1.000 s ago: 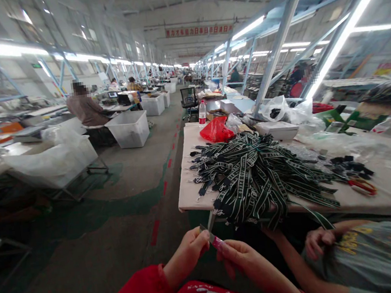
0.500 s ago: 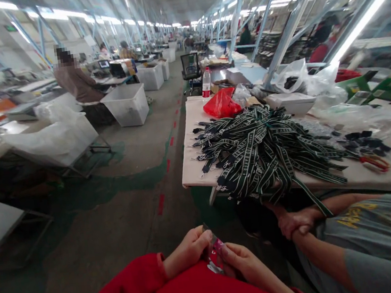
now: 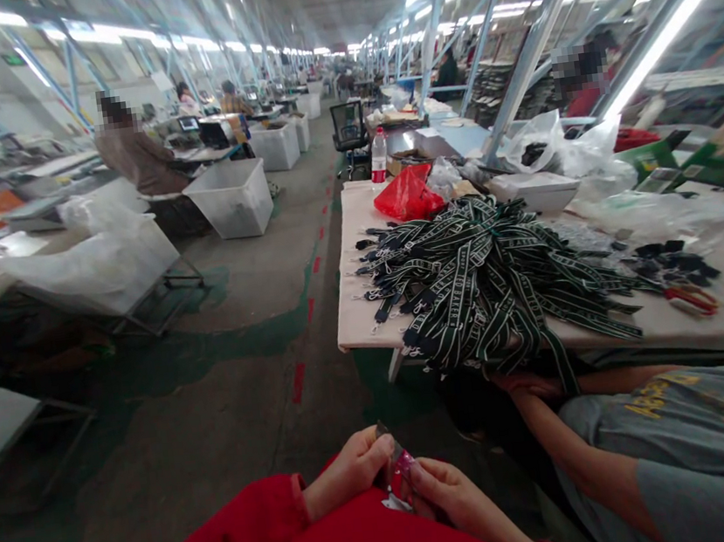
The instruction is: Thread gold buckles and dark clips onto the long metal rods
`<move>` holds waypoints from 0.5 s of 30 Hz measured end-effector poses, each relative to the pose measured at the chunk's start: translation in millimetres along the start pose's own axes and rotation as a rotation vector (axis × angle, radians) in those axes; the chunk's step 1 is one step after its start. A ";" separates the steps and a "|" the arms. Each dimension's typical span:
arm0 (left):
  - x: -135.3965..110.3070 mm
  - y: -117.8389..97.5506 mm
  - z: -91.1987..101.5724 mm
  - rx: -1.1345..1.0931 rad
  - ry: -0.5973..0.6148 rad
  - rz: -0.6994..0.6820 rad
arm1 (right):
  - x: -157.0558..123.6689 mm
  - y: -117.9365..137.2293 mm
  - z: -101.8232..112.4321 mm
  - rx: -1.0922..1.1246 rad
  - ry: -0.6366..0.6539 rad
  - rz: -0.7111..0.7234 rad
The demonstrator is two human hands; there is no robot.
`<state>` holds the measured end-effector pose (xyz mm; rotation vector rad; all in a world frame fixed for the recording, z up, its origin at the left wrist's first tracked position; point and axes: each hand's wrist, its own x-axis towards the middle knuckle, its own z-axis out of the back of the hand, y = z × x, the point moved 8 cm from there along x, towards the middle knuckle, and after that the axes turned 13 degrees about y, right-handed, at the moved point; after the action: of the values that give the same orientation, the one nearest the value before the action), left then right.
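Observation:
In front of my red top, both hands pinch a small shiny packet [image 3: 402, 468], pink and red with a white patch near its lower edge. My left hand [image 3: 361, 463] is closed on its upper left end, with thumb and fingertips pressed together. On the lower right side, my right hand [image 3: 445, 489] grips the same packet between thumb and fingers. What the packet contains cannot be made out. A large heap of dark printed straps [image 3: 476, 292] with metal clips lies on the table [image 3: 354, 307] ahead to the right, apart from my hands.
Beside me on the right sits a co-worker in a grey shirt [image 3: 692, 433], arms near the table edge. Red-handled pliers [image 3: 692, 301], a red plastic bag [image 3: 409, 193] and a bottle [image 3: 379, 156] are on the table. A white bin [image 3: 231, 201] stands left of the aisle.
My hands stay on the packet with hardly any movement. The co-worker's hands, clasped before, have shifted up toward the table edge, and a hanging strap end has swung left.

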<state>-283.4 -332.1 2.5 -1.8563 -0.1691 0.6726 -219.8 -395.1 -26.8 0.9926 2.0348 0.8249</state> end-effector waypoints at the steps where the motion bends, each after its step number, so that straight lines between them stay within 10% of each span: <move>1: -0.8 0.8 0.9 -0.002 -0.005 0.000 | 1.0 -2.2 0.0 0.006 -0.004 0.002; 15: -18.3 -45.5 43.1 -0.005 -0.108 -0.185 | 3.5 39.9 -6.3 0.092 -0.044 0.084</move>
<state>-312.0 -286.9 39.9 -1.7839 -0.4086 0.6439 -211.4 -373.7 6.6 1.1451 2.0204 0.7515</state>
